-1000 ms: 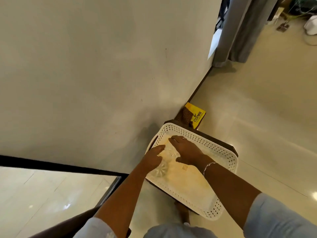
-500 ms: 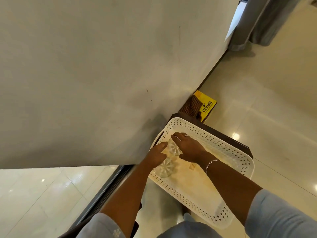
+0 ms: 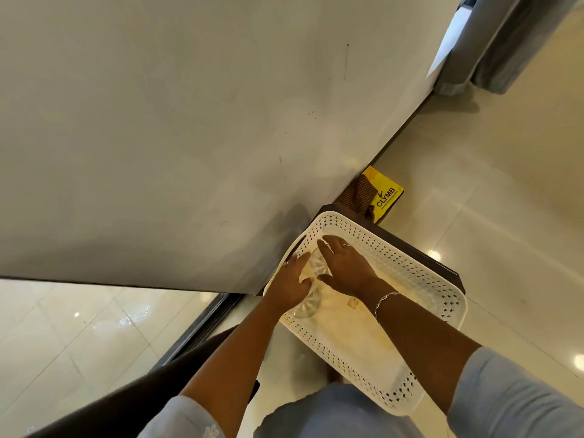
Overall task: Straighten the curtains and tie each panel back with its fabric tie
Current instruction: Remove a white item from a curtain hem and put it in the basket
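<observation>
1. the grey curtain [image 3: 508, 49] hangs at the far top right, its hem at the floor [image 3: 505, 191], well apart from both hands. no fabric tie shows.
2. the left hand [image 3: 292, 286] lies against clear glassware [image 3: 317, 267] in a white perforated basket [image 3: 407, 263], fingers together and nearly straight. i cannot tell whether it grips.
3. the right hand [image 3: 346, 268] rests over the same glass with its fingers spread and straight.
4. the curtain looks soft, light and loose in its folds. it is probably best gathered by its free vertical edge, with the tie passed round the bunch.
5. open floor runs from the basket to the curtain.
6. things to skirt: the wall [image 3: 189, 121] on the left, the dark stand [image 3: 442, 271] corner, and the yellow clymb packet [image 3: 387, 196] at the wall's foot.
</observation>
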